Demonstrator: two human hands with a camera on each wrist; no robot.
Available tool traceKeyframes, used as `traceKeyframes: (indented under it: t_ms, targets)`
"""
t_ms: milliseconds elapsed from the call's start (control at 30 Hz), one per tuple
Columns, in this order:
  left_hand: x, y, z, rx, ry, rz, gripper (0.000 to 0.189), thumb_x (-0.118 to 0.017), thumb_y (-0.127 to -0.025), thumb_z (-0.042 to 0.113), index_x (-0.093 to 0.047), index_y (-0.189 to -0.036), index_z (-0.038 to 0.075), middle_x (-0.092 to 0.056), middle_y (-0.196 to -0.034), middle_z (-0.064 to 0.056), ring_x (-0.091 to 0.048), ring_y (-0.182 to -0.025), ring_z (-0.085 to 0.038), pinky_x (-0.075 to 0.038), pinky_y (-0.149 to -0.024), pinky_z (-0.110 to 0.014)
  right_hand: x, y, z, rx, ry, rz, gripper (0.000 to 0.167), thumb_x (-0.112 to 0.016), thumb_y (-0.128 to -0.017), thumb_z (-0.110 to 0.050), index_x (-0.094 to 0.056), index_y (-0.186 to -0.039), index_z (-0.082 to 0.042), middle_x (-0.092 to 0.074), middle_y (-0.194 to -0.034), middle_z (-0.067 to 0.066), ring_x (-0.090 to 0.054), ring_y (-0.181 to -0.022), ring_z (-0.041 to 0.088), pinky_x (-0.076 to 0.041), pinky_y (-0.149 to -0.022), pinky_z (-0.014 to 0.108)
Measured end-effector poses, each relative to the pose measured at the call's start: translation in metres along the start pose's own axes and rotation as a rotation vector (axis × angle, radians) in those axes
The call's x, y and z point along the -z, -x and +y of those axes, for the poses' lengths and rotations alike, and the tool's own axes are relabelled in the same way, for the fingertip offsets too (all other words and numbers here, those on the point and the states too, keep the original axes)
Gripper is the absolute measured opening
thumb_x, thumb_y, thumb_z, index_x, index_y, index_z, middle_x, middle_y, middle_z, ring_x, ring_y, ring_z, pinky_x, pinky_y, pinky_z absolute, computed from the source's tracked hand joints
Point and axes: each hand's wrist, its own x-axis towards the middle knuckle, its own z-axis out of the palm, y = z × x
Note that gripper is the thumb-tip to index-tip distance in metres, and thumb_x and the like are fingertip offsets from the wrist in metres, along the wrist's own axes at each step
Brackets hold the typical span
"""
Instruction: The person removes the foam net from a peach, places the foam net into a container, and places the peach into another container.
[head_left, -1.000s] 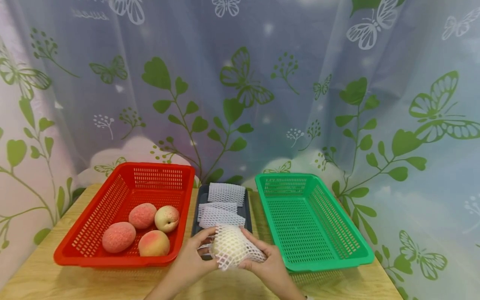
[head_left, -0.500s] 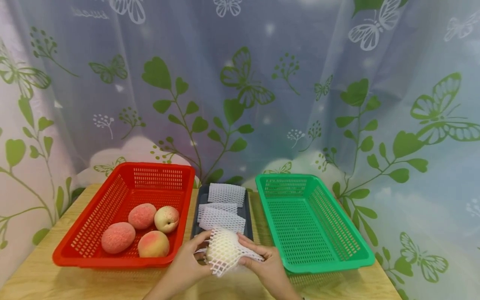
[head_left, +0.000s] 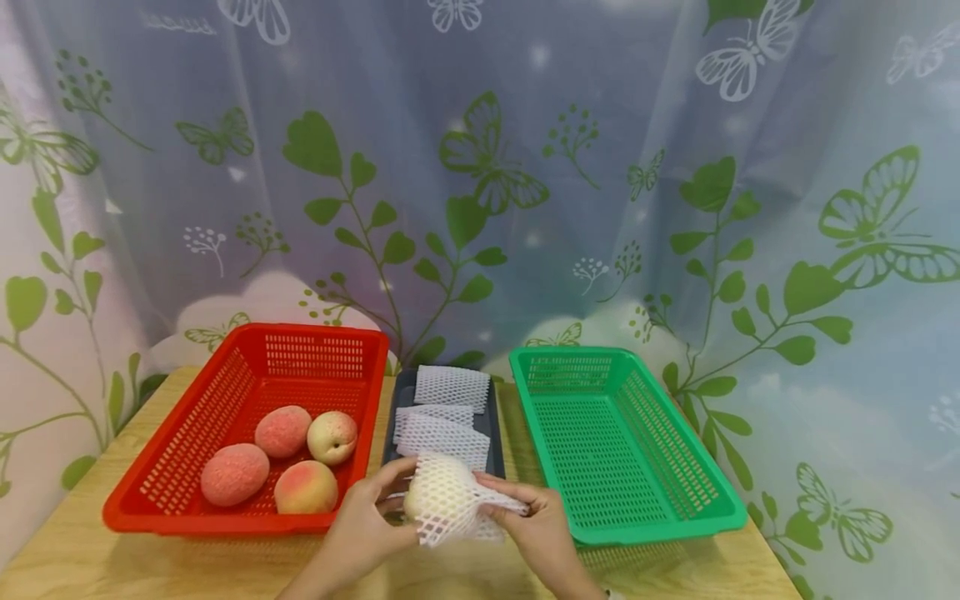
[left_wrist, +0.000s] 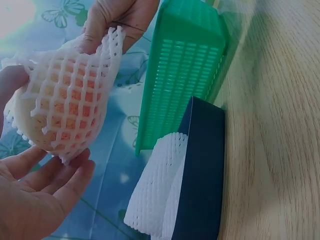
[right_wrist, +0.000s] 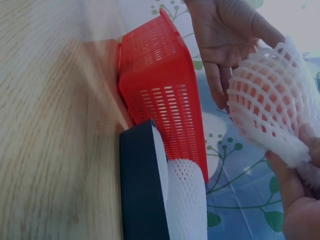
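A pale peach with a red blush [left_wrist: 35,122] is wrapped in a white foam net [head_left: 448,493], held up over the near end of the dark tray. My left hand [head_left: 367,518] grips the peach from the left, thumb on the near side and fingers on the far side, at the net's open edge. On the other side, my right hand [head_left: 538,530] pinches the gathered end of the net between thumb and fingers. Through the mesh, the red side of the peach shows in both wrist views.
At left stands a red basket [head_left: 247,523] with several peaches [head_left: 306,487]. The dark tray [head_left: 496,433] in the middle holds more foam nets [head_left: 452,388]. A green basket [head_left: 600,450] is on the right of the wooden table [head_left: 420,575], before a patterned curtain [head_left: 480,167].
Both hands have shifted slightly left with the peach. The right end of the net is now drawn into a narrower, gathered tail in the right hand's pinch.
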Motion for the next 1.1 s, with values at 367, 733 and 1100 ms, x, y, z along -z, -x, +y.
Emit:
traceKeyframes:
  t_ms: [367, 733, 1100]
  targets:
    - [0.007, 0.000, 0.002, 0.003, 0.093, -0.002, 0.062, -0.080, -0.073, 0.003, -0.054, -0.130, -0.003, -0.059, -0.125, -0.022, -0.059, -0.108, -0.008, -0.050, -0.089, -0.021, 0.004, -0.004, -0.005, -0.055, 0.007, 0.044, 0.028, -0.075, -0.079, -0.004, -0.069, -0.102, 0.008, -0.072, -0.099, 0.001, -0.067, -0.089, 0.013, -0.057, -0.072, 0.024]
    - [0.016, -0.003, 0.002, 0.106, 0.157, 0.064, 0.065, -0.079, -0.075, 0.001, -0.051, -0.133, -0.001, -0.056, -0.129, -0.020, -0.062, -0.107, -0.014, -0.052, -0.090, -0.026, 0.006, -0.009, -0.010, -0.069, 0.048, 0.112, 0.021, -0.073, -0.080, 0.001, -0.068, -0.099, 0.008, -0.072, -0.089, 0.001, -0.065, -0.081, 0.008, -0.056, -0.070, 0.021]
    - [0.034, 0.002, 0.009, 0.170, 0.121, 0.129, 0.064, -0.079, -0.076, 0.003, -0.051, -0.133, 0.000, -0.052, -0.134, -0.020, -0.058, -0.116, -0.035, -0.055, -0.084, -0.033, 0.011, -0.019, -0.007, -0.096, 0.092, 0.137, 0.020, -0.074, -0.080, 0.001, -0.069, -0.098, 0.006, -0.071, -0.091, 0.006, -0.066, -0.078, 0.010, -0.056, -0.068, 0.021]
